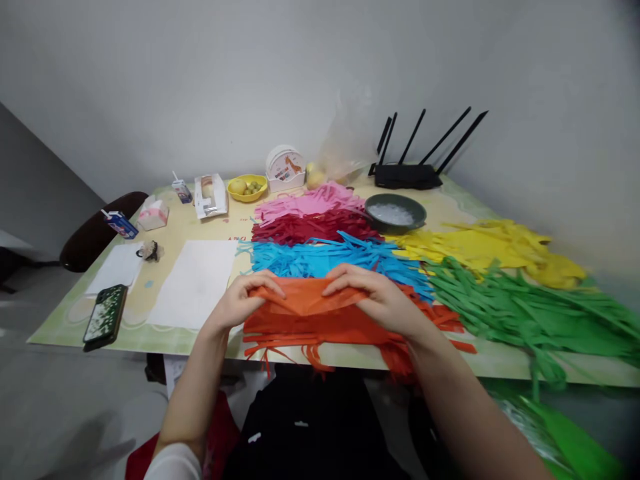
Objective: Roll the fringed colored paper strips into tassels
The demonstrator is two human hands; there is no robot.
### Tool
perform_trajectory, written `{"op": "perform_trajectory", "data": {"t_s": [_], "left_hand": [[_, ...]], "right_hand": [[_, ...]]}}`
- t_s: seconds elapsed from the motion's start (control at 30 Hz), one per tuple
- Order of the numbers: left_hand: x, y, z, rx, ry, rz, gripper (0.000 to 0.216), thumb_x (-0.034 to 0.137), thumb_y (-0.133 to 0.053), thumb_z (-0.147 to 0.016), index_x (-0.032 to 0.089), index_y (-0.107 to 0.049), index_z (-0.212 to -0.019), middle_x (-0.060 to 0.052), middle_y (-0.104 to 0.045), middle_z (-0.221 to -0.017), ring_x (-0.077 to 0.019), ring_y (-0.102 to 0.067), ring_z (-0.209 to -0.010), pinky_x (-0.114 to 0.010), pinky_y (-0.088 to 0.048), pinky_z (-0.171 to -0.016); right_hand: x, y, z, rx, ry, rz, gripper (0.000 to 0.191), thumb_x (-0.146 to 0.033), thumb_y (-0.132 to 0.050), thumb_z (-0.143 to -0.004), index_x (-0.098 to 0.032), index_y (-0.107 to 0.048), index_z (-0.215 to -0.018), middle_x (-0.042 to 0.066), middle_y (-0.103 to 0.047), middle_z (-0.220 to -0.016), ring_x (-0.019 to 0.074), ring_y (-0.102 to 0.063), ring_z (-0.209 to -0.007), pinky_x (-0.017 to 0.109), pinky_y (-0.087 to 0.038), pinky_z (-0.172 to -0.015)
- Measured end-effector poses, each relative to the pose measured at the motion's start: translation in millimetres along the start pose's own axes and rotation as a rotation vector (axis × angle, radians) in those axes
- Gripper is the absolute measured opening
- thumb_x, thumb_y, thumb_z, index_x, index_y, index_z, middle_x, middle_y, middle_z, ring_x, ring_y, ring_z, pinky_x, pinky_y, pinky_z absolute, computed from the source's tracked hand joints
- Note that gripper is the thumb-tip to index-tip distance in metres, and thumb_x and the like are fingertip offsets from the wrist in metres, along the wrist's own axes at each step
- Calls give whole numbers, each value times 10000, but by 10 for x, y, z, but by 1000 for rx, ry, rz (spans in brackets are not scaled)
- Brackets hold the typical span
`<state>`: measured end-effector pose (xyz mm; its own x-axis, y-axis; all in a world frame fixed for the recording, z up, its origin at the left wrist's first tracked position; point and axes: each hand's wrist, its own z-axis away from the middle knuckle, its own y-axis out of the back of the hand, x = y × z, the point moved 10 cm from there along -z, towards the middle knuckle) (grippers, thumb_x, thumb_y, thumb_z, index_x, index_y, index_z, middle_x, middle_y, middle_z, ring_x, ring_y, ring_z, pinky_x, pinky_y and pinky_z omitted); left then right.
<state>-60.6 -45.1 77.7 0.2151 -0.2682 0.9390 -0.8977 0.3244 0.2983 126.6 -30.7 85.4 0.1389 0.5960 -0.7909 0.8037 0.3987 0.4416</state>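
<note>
An orange sheet of tissue paper (300, 293) is stretched between my hands above the table's front edge. My left hand (246, 299) pinches its left side, and my right hand (367, 293) pinches the right side, with thumbs toward the middle. Under the sheet lies more fringed orange paper (320, 327), its cut strips hanging over the edge. Just behind are blue fringed paper (320, 257), dark red fringed paper (310, 228) and pink fringed paper (315, 202), stacked in rows. To the right lie green fringed paper (535, 313) and yellow fringed paper (485, 247).
A dark bowl (419, 217) stands behind the blue paper, with a black router (407, 177) against the wall. Leftward are white paper (195, 283), a phone (105, 317), a tissue pack (153, 213), drink cartons (121, 225) and a yellow fruit dish (247, 197).
</note>
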Motion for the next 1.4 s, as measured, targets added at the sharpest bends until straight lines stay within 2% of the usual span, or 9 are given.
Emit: {"op": "perform_trajectory", "data": {"t_s": [0.17,0.27,0.37,0.53,0.77,1.0,1.2,1.3,1.4], "left_hand": [[138,-84,15,-71,-22,-121,210,320,-623,-837,155,-751,-858,-99,-676,-919,-217,-609,-887,-332,-450,-837],[43,-47,-3,91,21,-178,170,308,-684,-814,156,-681,-738,-53,-655,-778,-176,-595,-766,-294,-450,-759],[-54,-56,-5,185,47,-259,205,249,-701,-790,179,-662,-979,-34,-666,-903,-172,-597,-838,-286,-449,-799],[-277,-157,-5,105,154,-344,178,328,-622,-854,165,-625,-782,-18,-618,-782,-164,-576,-765,-281,-446,-736],[-648,-312,155,157,345,218,254,410,-643,-827,187,-573,-924,43,-603,-603,-129,-599,-482,-236,-453,-519],[-839,-455,341,237,319,422,158,296,-605,-782,154,-651,-728,-1,-616,-543,-143,-629,-550,-257,-492,-619],[-660,-476,350,171,219,217,209,316,-604,-837,155,-605,-704,-25,-627,-661,-151,-608,-677,-279,-476,-726],[-629,-414,357,250,241,38,265,325,-660,-825,170,-531,-653,-10,-610,-654,-140,-577,-665,-260,-447,-701],[-588,-382,355,301,226,-74,138,287,-674,-820,178,-594,-846,-29,-674,-827,-163,-627,-773,-279,-467,-767]], "right_hand": [[-20,-59,10,-141,-8,-36,316,-280,-498,-886,-220,-733,-1089,88,-666,-1132,249,-624,-1070,381,-467,-946],[52,-47,0,-23,-94,33,251,-365,-542,-915,-191,-722,-918,83,-700,-974,233,-652,-946,351,-490,-877],[128,-48,28,110,-190,188,186,-268,-595,-883,-180,-668,-1029,86,-707,-1026,226,-654,-946,343,-493,-863],[270,-142,112,126,-256,215,151,-272,-550,-900,-182,-671,-904,78,-705,-942,225,-650,-900,357,-490,-831],[687,-291,460,276,-491,-274,216,-406,-658,-810,-200,-649,-875,25,-668,-844,132,-578,-563,269,-497,-527],[777,-431,733,350,-505,-429,171,-321,-629,-788,-180,-725,-770,46,-674,-862,76,-513,-482,216,-433,-454],[487,-319,685,324,-331,-160,252,-310,-574,-858,-202,-764,-734,73,-673,-838,168,-630,-725,270,-489,-606],[459,-298,698,364,-330,-46,217,-316,-629,-848,-200,-689,-675,64,-658,-803,186,-634,-769,292,-503,-675],[523,-281,741,405,-409,18,109,-308,-682,-814,-206,-648,-828,57,-678,-855,205,-644,-821,319,-513,-753]]}}
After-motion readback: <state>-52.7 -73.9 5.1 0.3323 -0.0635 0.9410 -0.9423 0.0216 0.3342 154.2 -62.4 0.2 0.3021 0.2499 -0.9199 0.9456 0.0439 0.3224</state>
